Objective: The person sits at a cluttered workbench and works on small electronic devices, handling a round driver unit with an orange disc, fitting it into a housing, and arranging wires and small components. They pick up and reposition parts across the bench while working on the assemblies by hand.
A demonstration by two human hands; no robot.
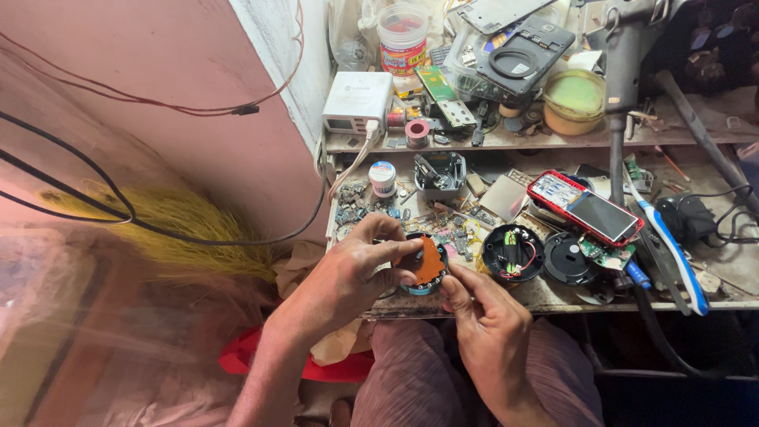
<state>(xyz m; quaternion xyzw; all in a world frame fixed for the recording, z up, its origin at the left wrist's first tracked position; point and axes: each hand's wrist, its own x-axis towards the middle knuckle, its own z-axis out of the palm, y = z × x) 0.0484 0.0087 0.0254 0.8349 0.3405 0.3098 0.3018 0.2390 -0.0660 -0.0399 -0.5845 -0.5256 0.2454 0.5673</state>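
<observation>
Item: round orange circuit board (pixel 428 263), held over counter (pixel 553 294) edge. Left hand (pixel 348 273) pinches its top; right hand (pixel 486 316) grips beneath. Step: board being handled. Next move calls for steady fingertips. Adjacent: open black round housing (pixel 514 253).

We see two bare forearms entering from below, each ending in an ungloved hand: the left hand (pixel 353 273) and the right hand (pixel 492 328). We find no sleeves, cuffs, watch or bracelets back from the fingers as far as the forearms show. We see no rings on the visible fingers (pixel 395 251). Nails are short and unpainted. Below the wrists, the lap shows a dull mauve, softly creased garment.
</observation>
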